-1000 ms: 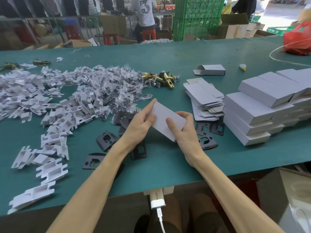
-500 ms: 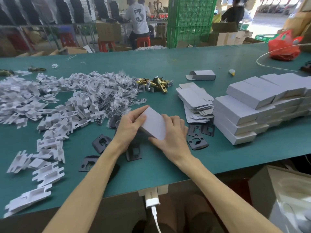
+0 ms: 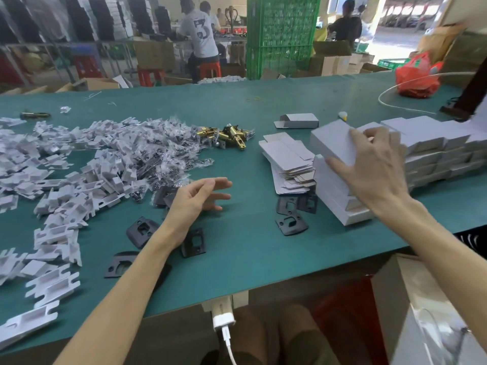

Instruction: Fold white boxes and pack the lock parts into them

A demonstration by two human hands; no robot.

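One folded white cardboard box (image 3: 330, 143), gripped by our right hand (image 3: 374, 167), met the stacked white boxes (image 3: 434, 154) at right. We counted at least six black metal plates (image 3: 299, 228) mid-frame. Earlier both hands held the box centrally; our left hand (image 3: 195, 198) had since let go, fingers relaxed.

Bare green table (image 3: 245, 248): open lane from near edge up the centre, between left hand (image 3: 196, 200) and flat box blanks (image 3: 287, 164). Black plates (image 3: 291, 223) lie low in it. Left blocked by insert pile (image 3: 79, 175); right walled by box stack (image 3: 434, 156), right hand (image 3: 374, 167) gripping folded box (image 3: 330, 143) atop it. Brass latches (image 3: 232, 134) close the far end.
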